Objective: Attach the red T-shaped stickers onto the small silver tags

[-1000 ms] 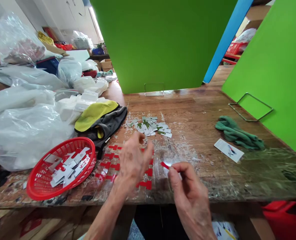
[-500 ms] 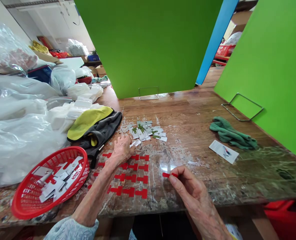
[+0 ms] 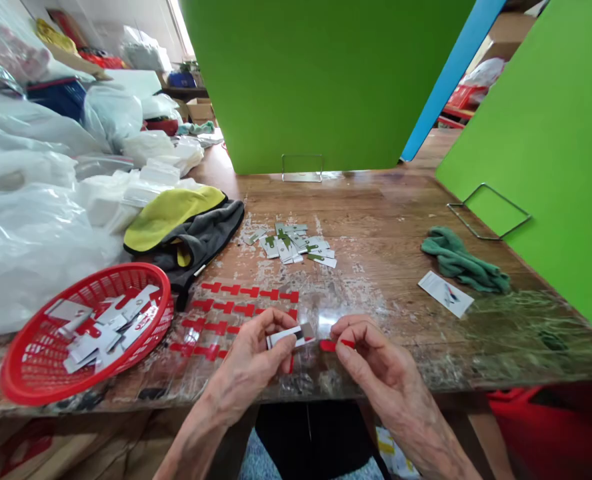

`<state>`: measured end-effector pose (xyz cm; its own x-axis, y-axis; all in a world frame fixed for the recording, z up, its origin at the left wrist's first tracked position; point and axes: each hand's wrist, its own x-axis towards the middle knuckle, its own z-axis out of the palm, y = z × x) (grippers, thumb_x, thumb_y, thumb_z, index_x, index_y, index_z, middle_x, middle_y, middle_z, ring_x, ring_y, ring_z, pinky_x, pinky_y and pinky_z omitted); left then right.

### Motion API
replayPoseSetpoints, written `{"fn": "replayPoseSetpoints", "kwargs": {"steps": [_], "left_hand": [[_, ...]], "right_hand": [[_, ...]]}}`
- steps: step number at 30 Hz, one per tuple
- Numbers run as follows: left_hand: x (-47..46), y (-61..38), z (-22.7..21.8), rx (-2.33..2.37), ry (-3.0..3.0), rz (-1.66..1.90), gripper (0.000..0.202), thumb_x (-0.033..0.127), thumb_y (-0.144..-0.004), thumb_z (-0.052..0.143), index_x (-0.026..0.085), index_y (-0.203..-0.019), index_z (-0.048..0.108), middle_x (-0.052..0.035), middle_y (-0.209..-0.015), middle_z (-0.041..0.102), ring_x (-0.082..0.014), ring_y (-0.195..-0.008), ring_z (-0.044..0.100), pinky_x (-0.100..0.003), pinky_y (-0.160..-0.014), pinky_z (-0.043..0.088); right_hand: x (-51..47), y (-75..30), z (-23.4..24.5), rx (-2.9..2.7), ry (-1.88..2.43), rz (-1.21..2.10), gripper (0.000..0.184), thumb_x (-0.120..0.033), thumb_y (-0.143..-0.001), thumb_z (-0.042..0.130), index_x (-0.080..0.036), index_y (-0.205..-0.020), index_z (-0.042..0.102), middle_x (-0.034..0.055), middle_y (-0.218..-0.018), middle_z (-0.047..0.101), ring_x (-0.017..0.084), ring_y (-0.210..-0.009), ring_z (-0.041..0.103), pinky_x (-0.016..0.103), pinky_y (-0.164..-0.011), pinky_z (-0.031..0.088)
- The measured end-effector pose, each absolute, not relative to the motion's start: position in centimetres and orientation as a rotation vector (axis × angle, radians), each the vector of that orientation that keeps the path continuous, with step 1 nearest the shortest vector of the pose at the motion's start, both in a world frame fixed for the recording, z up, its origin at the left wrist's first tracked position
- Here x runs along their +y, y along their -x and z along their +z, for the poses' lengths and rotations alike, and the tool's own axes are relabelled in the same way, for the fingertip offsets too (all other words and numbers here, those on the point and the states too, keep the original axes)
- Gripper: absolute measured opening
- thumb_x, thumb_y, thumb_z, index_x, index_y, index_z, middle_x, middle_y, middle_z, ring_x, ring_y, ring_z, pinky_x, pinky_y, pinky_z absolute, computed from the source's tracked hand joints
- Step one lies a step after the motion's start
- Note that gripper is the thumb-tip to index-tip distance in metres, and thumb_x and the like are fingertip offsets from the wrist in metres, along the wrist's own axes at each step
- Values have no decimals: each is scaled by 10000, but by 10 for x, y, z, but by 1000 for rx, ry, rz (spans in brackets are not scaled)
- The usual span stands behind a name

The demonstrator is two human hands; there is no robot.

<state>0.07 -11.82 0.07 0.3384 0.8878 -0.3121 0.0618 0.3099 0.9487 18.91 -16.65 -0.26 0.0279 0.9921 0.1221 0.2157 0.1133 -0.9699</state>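
My left hand [image 3: 259,347] is closed on a small white card [image 3: 283,335] with a grey end, held above the worn wooden table. Close by on the right, my right hand [image 3: 376,353] pinches a small red tab [image 3: 329,345]. Beneath and left of my left hand, rows of red T-shaped tabs [image 3: 221,308] lie on the tabletop, some hidden by that hand. Beyond the hands is a loose pile of white cards and green tabs [image 3: 289,245]. A red plastic basket [image 3: 163,313] at the left holds several white cards and red pieces.
A yellow and grey cloth [image 3: 211,227] lies behind the basket, with plastic bags [image 3: 41,233] heaped beyond. On the right are a green cloth [image 3: 463,261] and a printed card [image 3: 446,293]. Green boards [image 3: 321,87] on wire stands close off the back and right side.
My left hand has come back from near the card pile toward my right hand, now with a white card in it. The view has shifted slightly; my right hand still pinches the red tab.
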Motion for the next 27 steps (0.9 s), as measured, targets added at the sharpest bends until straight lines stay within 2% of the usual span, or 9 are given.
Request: {"fn": "replayPoseSetpoints", "kwargs": {"steps": [2,5,9,14,20,27], "left_hand": [[-132,-4,-5,1060,-1039,742,320,442,-787,695,159,-915,619,62,-519,539,-78,-489,420,-204,-506,305],[-142,-7,-9,1040,-916,770,288,381,-772,719,156,-927,627,63,-551,551,-67,-507,430,-197,-524,311],[-147,-10,-16,1018,-834,807,254,306,-733,745,168,-886,597,69,-551,563,-67,-507,471,-197,-537,346],[-154,-12,-24,966,-819,853,225,288,-741,722,167,-891,606,58,-538,587,-74,-496,480,-211,-540,356],[-157,-12,-9,990,-800,803,218,267,-727,715,158,-879,605,59,-554,578,-78,-531,494,-222,-581,380],[-159,-12,-10,961,-792,820,195,241,-730,708,163,-879,609,66,-554,575,-76,-535,502,-217,-580,381]], "right_hand": [[-170,-184,-7,-1408,1312,1002,160,-261,-943,533,-233,-790,571,15,-1016,594,154,-923,609,282,-826,474],[-177,-177,-12,-1439,1355,1014,160,-256,-946,515,-232,-792,555,24,-1031,596,170,-952,622,310,-839,473],[-185,-170,-15,-1490,1411,950,158,-223,-944,510,-230,-792,553,23,-1012,601,155,-917,630,286,-801,483],[-190,-168,-17,-1508,1433,848,146,-192,-938,506,-233,-804,544,20,-968,608,146,-857,633,276,-766,497],[-193,-167,-16,-1493,1467,920,136,-219,-946,513,-237,-816,551,35,-1024,601,176,-914,641,329,-805,506],[-193,-171,-21,-1545,1412,927,130,-219,-966,523,-245,-847,565,22,-1018,599,166,-931,641,307,-796,519]]}}
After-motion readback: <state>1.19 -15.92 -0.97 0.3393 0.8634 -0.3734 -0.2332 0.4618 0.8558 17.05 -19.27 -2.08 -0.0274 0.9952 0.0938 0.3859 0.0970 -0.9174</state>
